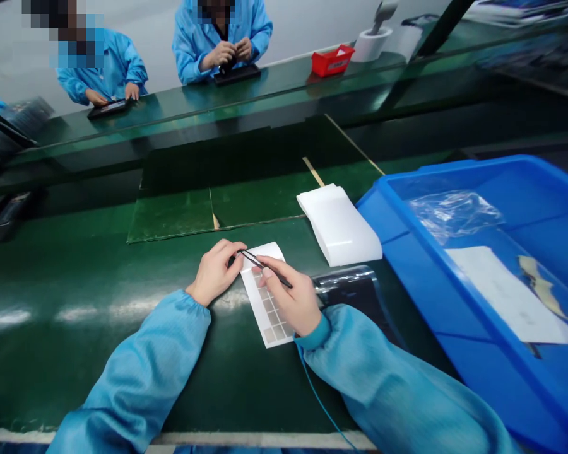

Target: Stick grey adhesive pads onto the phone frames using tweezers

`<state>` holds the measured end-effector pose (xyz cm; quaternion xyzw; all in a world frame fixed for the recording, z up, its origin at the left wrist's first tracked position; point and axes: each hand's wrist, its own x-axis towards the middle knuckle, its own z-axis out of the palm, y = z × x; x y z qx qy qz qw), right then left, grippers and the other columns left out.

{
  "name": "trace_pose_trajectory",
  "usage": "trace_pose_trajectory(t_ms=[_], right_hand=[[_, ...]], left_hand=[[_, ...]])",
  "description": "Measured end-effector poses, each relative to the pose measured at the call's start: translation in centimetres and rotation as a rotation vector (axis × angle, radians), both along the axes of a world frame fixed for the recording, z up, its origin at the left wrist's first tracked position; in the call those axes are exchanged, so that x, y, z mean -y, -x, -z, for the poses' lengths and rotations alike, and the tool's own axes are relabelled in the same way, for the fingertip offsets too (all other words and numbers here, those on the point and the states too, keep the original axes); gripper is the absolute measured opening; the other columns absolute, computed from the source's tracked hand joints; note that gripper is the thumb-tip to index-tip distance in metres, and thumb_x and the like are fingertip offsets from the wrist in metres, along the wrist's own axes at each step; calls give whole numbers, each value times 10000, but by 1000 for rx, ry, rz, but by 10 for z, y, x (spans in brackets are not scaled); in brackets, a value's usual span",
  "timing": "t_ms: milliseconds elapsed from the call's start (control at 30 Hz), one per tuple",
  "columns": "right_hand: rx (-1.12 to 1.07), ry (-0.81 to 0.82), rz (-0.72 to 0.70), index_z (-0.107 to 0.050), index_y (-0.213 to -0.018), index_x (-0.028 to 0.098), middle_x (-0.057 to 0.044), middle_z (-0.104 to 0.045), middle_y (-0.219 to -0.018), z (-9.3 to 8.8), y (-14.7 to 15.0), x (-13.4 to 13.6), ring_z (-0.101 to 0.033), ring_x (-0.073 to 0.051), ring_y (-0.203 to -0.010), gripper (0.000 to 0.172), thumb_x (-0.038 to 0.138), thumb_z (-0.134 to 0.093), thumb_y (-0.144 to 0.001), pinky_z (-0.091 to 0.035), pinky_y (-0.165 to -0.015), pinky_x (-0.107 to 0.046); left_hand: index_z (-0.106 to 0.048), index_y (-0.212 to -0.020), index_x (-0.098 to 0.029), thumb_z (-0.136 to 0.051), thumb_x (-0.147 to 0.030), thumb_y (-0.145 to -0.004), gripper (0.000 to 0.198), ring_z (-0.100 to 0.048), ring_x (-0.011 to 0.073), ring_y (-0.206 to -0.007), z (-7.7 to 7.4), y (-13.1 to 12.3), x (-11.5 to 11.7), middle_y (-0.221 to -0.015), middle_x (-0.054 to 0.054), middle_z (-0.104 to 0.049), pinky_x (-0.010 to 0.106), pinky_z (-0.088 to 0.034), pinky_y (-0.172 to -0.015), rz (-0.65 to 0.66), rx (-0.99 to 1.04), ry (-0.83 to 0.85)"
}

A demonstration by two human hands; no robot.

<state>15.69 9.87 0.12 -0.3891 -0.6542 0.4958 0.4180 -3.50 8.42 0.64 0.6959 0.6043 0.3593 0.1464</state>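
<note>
A white sticker sheet point(271, 309) with several grey squares lies on the green mat in front of me. My right hand point(291, 296) rests on the sheet, fingers closed round black tweezers point(264, 267) whose tips point left toward my left hand. My left hand point(216, 271) sits at the sheet's upper left edge, fingers curled and pinched at the tweezer tips; whether anything is between them is too small to see. Both arms wear blue sleeves.
A stack of white sheets point(338, 224) lies just beyond my right hand. A big blue bin point(402, 214) with plastic film and paper fills the right side. A dark shiny bag point(355, 290) lies by my right wrist. Across the belt, two people in blue coats handle dark devices near a red tray point(332, 61).
</note>
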Motion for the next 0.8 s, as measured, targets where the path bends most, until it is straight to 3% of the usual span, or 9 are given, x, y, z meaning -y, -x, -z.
trace_pose_trajectory(t_ms=[333,800], right_hand=[[43,20,-37,-658,-1208,192,-31,-757,-832,5,0,0,-672,-141,-605,299,319,-552,-959,-580,-667,-294],[35,38,-59,-649,-1240,205,-39,-765,-857,7,0,-1,-710,-166,-688,333,352,-575,-951,-600,-696,-303]], left_hand=[[-653,-1101,-196,-510,-230,-972,195,-506,95,-653,4,0,0,-865,4,-598,229,-432,-649,-35,48,-25],[-632,-1098,-195,-481,-303,-1008,207,-616,121,-776,8,2,0,-970,36,-677,238,-500,-744,-43,91,-48]])
